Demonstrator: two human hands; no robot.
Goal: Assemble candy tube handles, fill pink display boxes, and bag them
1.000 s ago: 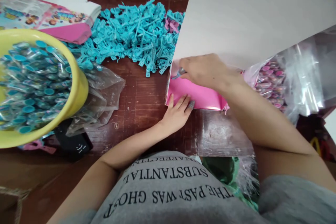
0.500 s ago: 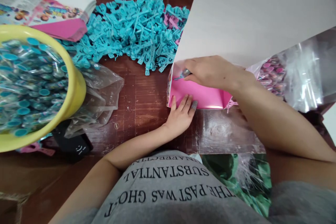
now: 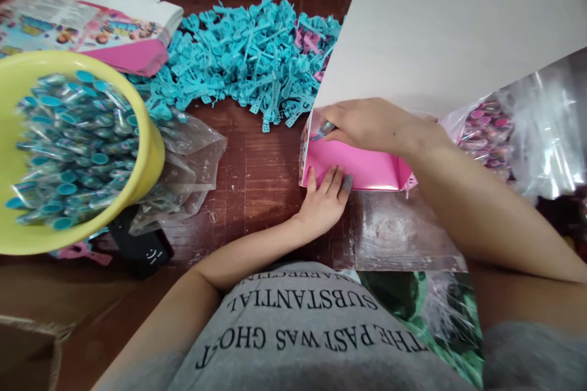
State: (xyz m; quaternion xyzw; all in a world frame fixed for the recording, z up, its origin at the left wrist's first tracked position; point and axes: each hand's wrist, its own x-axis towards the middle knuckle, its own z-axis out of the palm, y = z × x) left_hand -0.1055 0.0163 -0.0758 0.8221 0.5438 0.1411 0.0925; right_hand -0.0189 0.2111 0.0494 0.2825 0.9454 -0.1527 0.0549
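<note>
Viewpoint alone has shifted: pink box [image 3: 360, 170], likely light, bendable card, best edge-held; left hand [image 3: 321, 206] spread, right hand [image 3: 373, 126] curled, grip unclear.

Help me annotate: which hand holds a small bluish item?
The right hand, gripping the bluish item over the pink box; the left hand only rests on the box's near edge.

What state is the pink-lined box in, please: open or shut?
The pink-lined box is open: its large white flap stands raised, its pink inside shows, and the right hand reaches in.
</note>
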